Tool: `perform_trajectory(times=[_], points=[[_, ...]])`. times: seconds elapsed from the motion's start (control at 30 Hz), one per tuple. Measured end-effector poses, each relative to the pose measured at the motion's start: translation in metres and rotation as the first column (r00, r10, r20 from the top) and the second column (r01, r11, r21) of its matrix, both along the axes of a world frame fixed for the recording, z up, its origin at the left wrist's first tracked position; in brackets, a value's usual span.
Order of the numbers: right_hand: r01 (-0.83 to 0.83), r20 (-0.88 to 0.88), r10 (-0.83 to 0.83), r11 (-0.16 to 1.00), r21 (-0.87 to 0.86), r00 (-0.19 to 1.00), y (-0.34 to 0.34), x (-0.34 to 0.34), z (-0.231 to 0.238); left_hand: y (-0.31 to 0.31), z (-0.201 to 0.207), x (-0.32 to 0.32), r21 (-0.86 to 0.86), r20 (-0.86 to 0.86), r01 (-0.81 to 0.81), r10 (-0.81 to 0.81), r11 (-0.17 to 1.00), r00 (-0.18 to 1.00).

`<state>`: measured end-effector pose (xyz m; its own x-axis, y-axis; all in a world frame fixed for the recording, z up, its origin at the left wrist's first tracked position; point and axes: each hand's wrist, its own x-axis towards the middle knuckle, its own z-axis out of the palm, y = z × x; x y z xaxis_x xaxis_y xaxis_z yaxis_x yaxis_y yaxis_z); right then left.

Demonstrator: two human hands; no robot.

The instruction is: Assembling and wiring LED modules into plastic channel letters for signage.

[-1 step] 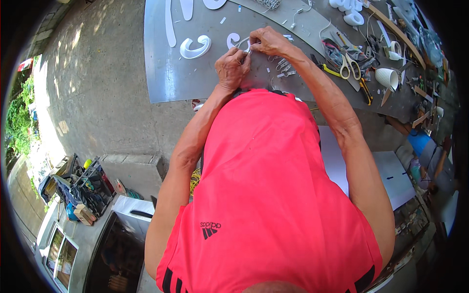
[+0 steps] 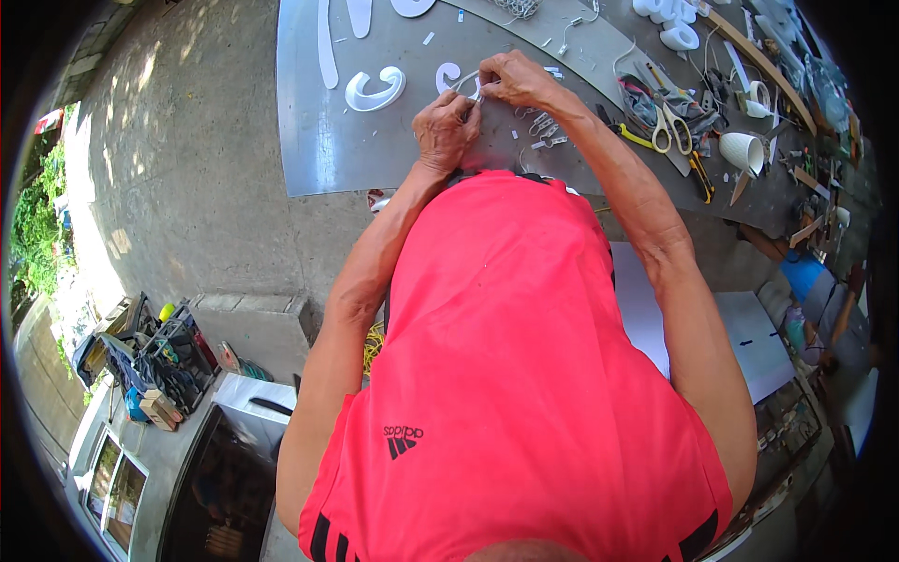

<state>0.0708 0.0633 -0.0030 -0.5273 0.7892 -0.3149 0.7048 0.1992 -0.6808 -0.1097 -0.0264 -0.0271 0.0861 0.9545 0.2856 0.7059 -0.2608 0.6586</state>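
Observation:
Over the near part of the grey metal sheet, my left hand and my right hand meet with bent fingers. Both pinch a thin white wire that shows between the fingertips; its ends are hidden. Just beyond the left hand lies a small white curved piece, partly covered by the fingers and wire. A larger white C-shaped piece rests to the left. Right of my hands, a string of small white modules on wire lies on the sheet.
Toward the right are scissors, yellow-handled pliers, a yellow-black cutter knife, a white textured cup and a long wooden strip. White scraps litter the sheet. Another person is at the far right edge.

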Motion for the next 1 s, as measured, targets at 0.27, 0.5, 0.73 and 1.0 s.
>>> perform_trajectory(times=[0.27, 0.5, 0.73, 1.0], points=[[-0.021, 0.066, 0.026, 0.997, -0.077, 0.997, 0.007, -0.005, 0.0, -0.021, 0.031, -0.041, 0.095, 0.068, -0.021, 0.015, 0.995, 0.998], [0.042, 0.051, -0.032, 0.977, -0.208, 0.998, 0.011, -0.004, 0.005, -0.066, 0.049, -0.064, -0.254, 0.145, -0.086, 0.126, 0.963, 0.981], [0.023, 0.015, -0.02, 0.975, -0.223, 1.0, 0.012, -0.006, 0.005, -0.059, 0.031, -0.043, -0.266, 0.004, 0.014, -0.014, 0.964, 1.0], [0.039, 0.067, -0.021, 0.96, -0.277, 0.998, 0.014, -0.008, 0.009, -0.048, 0.011, -0.037, -0.158, -0.162, 0.051, -0.077, 0.986, 0.984]])
